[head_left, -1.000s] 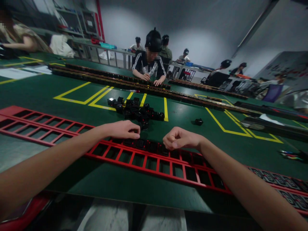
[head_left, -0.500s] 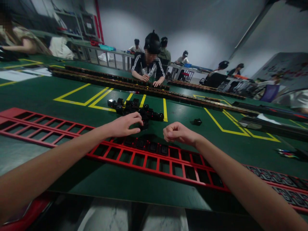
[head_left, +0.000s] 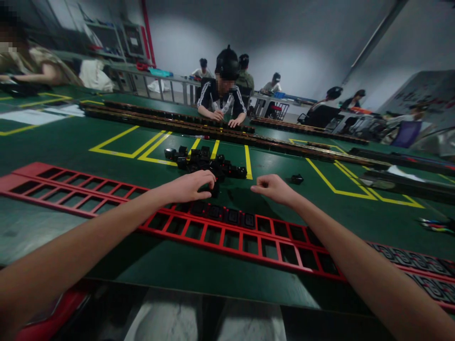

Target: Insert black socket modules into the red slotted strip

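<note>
We take this for an assembly workshop: our long green counter point(head_left: 213, 279) bears yellow rectangular outlines point(head_left: 248, 162), a red slotted frame point(head_left: 30, 171) and a heap of small black parts point(head_left: 213, 163). At twelve o'clock a co-worker point(head_left: 209, 99) in black headgear point(head_left: 227, 64) bends over long dark strips point(head_left: 159, 121); towards one and two o'clock more people point(head_left: 272, 86) sit at further counters point(head_left: 293, 100), and between ten and eleven o'clock stand metal shelves point(head_left: 103, 23).

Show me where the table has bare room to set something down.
Bare tabletop runs along the near edge, before the red frame; another patch lies between the right forearm, the lone black piece and the yellow tape. It is crowded at the heap of black parts beside the left hand, and along the long rails farther back.
</note>
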The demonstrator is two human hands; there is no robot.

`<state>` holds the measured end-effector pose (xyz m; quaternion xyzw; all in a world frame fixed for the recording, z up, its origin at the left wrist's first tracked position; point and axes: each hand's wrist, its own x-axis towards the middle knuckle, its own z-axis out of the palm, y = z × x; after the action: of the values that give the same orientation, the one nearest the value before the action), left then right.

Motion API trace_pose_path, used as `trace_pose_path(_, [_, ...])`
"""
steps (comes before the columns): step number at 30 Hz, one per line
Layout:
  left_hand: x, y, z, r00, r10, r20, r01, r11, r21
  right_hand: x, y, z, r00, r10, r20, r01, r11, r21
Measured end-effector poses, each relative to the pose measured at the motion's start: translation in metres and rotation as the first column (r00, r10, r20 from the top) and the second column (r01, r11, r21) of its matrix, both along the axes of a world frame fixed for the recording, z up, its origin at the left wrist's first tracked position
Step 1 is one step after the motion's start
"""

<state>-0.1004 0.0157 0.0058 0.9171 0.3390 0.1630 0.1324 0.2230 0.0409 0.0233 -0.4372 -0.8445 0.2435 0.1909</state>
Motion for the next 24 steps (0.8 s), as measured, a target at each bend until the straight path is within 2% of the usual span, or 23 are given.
trace_pose_path(8, [0.0018,-0.0012,0.0031,0.998,0.059,-0.007,-0.06,0.995,-0.079,0.0,0.0013,-0.0042,1.0,0.023,0.015,-0.022,0.999,-0.039])
trace_pose_path(16, [-0.0006,-0.0027,0.0024,0.997,0.017,0.08,-0.021,0.999,0.048,-0.0001,0.0018,-0.0045,0.999,0.02,0.029,-0.019,0.999,-0.039])
trace_pose_path(24, [-0.0015,0.0006,0.0008,0.975,0.032,0.218,-0.059,0.992,0.115,-0.0004,0.0008,-0.0034,0.998,0.027,0.051,-0.026,0.999,-0.029])
